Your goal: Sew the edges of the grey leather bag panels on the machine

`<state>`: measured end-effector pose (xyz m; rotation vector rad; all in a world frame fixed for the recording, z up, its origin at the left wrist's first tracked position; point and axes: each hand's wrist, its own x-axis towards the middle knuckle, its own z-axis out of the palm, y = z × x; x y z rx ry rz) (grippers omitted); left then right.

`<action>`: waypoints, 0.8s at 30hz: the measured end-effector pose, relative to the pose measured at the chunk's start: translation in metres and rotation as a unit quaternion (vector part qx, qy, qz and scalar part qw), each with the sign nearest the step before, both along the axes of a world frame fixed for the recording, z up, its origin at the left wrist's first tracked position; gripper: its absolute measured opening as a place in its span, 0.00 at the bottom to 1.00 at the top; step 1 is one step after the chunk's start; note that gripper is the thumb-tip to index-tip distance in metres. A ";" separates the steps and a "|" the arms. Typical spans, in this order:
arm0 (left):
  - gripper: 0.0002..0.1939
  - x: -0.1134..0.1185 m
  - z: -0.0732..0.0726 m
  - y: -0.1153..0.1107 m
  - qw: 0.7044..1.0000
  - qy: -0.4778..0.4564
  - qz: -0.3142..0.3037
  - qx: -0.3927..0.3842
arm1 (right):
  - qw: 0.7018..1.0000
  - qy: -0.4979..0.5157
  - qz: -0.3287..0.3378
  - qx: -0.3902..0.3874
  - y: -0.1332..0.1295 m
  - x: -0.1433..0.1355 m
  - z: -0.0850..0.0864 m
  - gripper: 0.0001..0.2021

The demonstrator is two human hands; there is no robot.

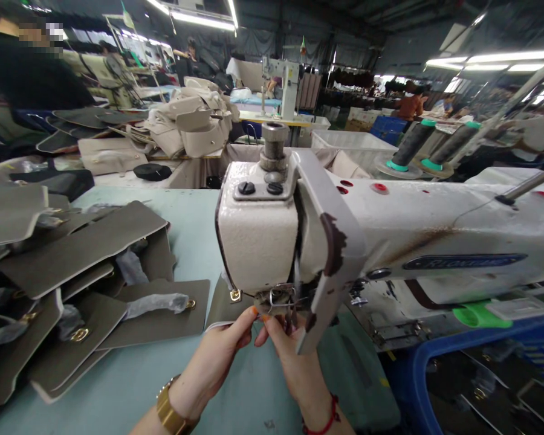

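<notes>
The grey panel (220,307) lies on the counter (236,396) under the head of the white sewing machine (258,229), partly hidden by it. A gold clasp (236,295) sits at the panel's upper side, left of the needle area; a pale edging runs along the near side. The left hand (220,347) is at this edge, thumb extended and fingers curled. The right hand (294,350) is just beside it, thumb forward and fingers bent beneath the machine head. Both hands are partly closed; whether either grips the panel cannot be told. To the left, more grey panels (90,248) overlap in a pile, some with clasps and plastic wrapping (156,305). At right stands a blue basket (412,377) containing similar pieces. Two dark thread spools (412,145) stand behind the machine arm. Beyond the counter is a heap of beige bags (199,127).
</notes>
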<state>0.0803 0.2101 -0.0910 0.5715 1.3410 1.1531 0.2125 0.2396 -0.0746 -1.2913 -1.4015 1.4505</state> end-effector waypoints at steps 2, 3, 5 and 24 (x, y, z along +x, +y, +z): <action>0.21 -0.002 -0.001 0.004 1.000 0.016 0.005 -0.007 | 1.000 0.004 -0.003 -0.003 -0.004 0.001 -0.001 0.18; 0.22 -0.003 -0.001 0.005 1.000 0.022 0.008 -0.012 | 1.000 0.006 -0.007 -0.005 -0.006 0.002 -0.002 0.17; 0.21 -0.004 0.000 0.007 1.000 0.021 0.008 -0.014 | 1.000 0.011 -0.015 -0.016 -0.011 0.003 -0.005 0.15; 0.22 0.037 -0.003 -0.007 0.959 0.251 0.128 -0.007 | 0.995 0.057 0.026 -0.073 -0.031 0.015 -0.025 0.12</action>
